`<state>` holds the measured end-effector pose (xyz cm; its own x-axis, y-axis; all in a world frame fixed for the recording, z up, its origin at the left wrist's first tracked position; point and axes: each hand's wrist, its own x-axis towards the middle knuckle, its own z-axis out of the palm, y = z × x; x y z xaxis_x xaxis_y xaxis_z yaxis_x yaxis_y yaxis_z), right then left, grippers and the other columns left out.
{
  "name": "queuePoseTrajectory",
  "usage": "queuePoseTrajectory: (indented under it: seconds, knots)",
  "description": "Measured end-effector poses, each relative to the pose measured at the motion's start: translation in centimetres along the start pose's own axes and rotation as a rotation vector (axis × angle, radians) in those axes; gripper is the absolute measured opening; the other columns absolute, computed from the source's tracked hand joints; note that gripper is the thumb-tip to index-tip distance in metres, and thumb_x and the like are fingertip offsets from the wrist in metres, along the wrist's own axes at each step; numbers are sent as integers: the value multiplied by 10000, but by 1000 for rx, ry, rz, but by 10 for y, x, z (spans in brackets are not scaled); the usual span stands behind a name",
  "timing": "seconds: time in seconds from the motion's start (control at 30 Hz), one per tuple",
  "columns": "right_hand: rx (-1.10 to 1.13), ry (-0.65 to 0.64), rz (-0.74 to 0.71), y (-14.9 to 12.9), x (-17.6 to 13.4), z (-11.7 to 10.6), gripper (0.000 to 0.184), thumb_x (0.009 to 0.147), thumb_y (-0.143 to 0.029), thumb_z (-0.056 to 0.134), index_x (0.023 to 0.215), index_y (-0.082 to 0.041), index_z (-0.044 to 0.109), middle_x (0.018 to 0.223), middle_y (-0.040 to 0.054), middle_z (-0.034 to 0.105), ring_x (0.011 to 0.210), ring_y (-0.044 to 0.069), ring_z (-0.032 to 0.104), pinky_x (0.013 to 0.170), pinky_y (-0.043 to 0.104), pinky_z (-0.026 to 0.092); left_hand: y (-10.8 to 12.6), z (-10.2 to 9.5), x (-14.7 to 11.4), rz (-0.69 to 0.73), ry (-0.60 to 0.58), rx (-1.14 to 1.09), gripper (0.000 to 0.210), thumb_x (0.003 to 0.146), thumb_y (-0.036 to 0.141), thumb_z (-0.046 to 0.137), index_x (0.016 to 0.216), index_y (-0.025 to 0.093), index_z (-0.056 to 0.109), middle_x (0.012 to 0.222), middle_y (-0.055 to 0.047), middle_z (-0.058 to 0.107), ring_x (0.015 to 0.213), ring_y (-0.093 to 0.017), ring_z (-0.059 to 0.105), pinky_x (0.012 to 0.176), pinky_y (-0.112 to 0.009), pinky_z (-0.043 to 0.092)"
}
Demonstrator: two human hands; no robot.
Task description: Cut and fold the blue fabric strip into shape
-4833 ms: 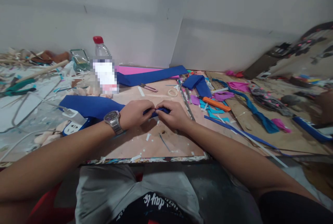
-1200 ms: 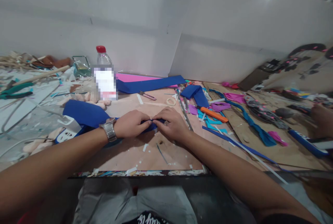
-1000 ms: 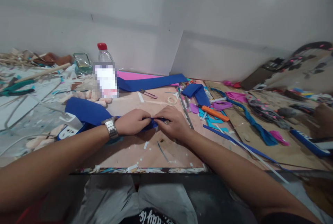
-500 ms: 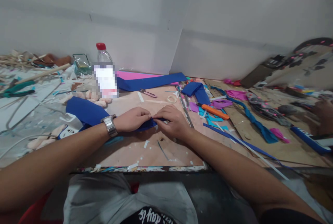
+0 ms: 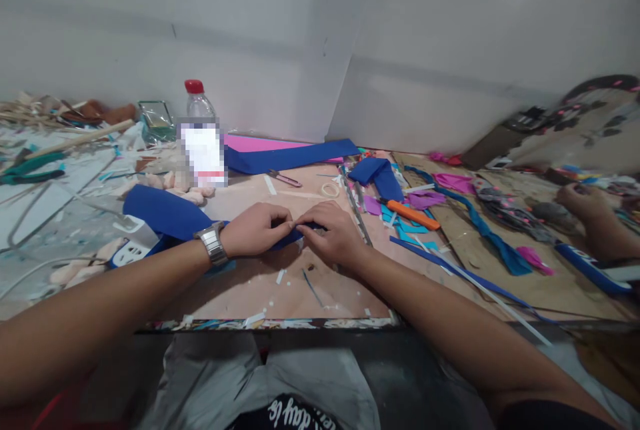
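Observation:
Both of my hands pinch the end of a wide blue fabric strip (image 5: 167, 213) just above the wooden board (image 5: 345, 293). My left hand (image 5: 257, 229) has a metal watch at the wrist, and its thumb and fingers close on the strip. My right hand (image 5: 333, 233) meets it fingertip to fingertip, closed on the same end. From under my left wrist the strip runs back to the left, over a white and blue power strip (image 5: 133, 250). The fold between my fingertips is mostly hidden.
Behind my hands lie another blue strip (image 5: 295, 158), a small pink cutter (image 5: 286, 179) and a roll of tape (image 5: 330, 189). An orange utility knife (image 5: 413, 215) rests among scraps on the right. A red-capped bottle (image 5: 200, 105) stands behind a phone (image 5: 204, 153). At far right, another person's hand (image 5: 585, 207) shows.
My left thumb and fingers have shifted slightly along the fabric, with a gap now opened between thumb and palm. At far right, the other person's hand has moved left into fuller view.

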<state>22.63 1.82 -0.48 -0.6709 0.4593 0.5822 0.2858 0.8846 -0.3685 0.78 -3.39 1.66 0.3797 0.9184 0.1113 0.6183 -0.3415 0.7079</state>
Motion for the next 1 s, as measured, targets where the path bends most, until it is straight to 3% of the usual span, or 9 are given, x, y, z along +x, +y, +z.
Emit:
queuePoseTrajectory:
  seconds: [0.6, 1.0]
  knots:
    - [-4, 3, 1, 0, -1, 1, 65, 946, -231, 713, 957, -198, 768, 873, 59, 783, 852, 225, 697, 863, 392, 465, -3, 0, 0, 29, 12, -47, 340, 993, 392, 525, 829, 159, 709, 710, 8, 641, 680, -139, 543, 665, -280, 369]
    - [39, -74, 57, 3, -1, 1, 89, 967, -253, 671, 941, -203, 740, 867, 61, 760, 842, 220, 671, 847, 375, 466, -4, 3, -2, 173, 55, 274, 312, 1040, 347, 491, 862, 177, 682, 761, -26, 689, 694, -164, 577, 681, -301, 347]
